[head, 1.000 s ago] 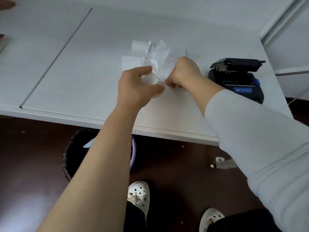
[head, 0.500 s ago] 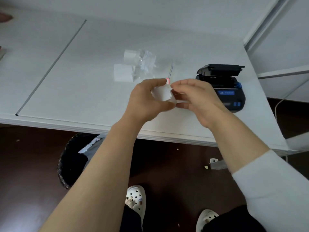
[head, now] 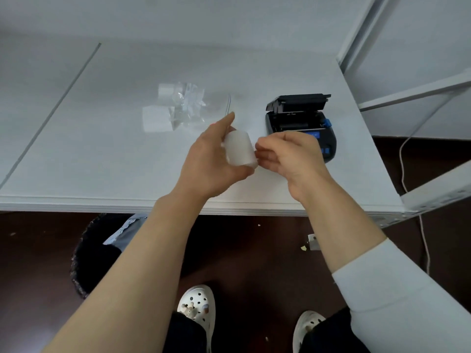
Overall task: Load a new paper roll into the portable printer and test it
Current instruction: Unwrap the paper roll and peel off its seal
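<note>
My left hand (head: 211,159) grips a white paper roll (head: 239,148) above the front part of the white table (head: 102,159). My right hand (head: 290,156) is at the roll's right end, with its fingertips pinched against the roll's edge. The black portable printer (head: 298,121) sits on the table just behind my right hand, with its lid tipped up and its paper bay showing empty. A blue latch shows on the printer's right side.
A clear plastic bag (head: 191,105) with two more white rolls (head: 156,118) lies on the table behind my left hand. A white metal frame (head: 413,93) stands at the right. Under the table sit a black waste bin (head: 94,253) and a thin cable (head: 405,174).
Both hands came away from the plastic bag toward me, carrying one roll. The bag now lies on the table, and my right hand has shifted to the roll's right end.
</note>
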A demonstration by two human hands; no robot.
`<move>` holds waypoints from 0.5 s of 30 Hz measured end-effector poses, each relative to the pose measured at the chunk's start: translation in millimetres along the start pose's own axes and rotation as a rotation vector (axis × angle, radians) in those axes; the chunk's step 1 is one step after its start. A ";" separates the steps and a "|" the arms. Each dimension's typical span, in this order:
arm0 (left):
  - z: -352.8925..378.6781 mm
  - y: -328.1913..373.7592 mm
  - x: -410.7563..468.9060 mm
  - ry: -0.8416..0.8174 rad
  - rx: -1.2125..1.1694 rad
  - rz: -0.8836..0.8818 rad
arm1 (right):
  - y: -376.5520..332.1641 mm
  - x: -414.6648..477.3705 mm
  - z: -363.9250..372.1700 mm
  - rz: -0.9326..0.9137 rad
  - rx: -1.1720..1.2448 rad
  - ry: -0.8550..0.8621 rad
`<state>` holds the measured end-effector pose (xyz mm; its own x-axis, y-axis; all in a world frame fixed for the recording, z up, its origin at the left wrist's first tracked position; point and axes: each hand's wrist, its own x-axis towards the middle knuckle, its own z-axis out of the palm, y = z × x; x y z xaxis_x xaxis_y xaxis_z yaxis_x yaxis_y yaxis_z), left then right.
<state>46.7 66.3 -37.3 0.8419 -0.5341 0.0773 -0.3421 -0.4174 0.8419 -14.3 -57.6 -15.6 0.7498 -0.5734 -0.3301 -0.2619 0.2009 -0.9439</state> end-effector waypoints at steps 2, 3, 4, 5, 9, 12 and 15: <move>1.8 1.7 1.1 -0.031 0.052 0.024 | -1.3 -1.1 -4.1 -0.003 -0.012 -0.020; 3.3 2.5 1.4 -0.046 0.081 0.039 | -2.0 -1.4 -5.8 0.006 -0.020 -0.026; 5.0 3.2 1.5 -0.058 0.106 0.048 | -2.6 -1.7 -7.1 0.020 -0.032 -0.032; 6.4 3.8 1.6 -0.064 0.128 0.054 | -3.1 -1.6 -8.0 0.025 -0.056 -0.043; 10.8 3.9 3.5 -0.047 0.208 0.070 | -2.4 -5.8 -6.8 -0.049 -0.247 -0.156; 11.9 5.1 3.2 -0.031 0.263 0.083 | -2.1 -10.3 -5.4 -0.098 -0.370 -0.245; 13.2 5.5 2.4 -0.022 0.294 0.094 | -0.3 -9.5 -5.0 -0.093 -0.349 -0.263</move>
<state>41.3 53.0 -39.5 0.7927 -0.5948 0.1335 -0.5270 -0.5586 0.6405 -24.4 -56.2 -12.1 0.8973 -0.3458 -0.2745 -0.3410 -0.1478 -0.9284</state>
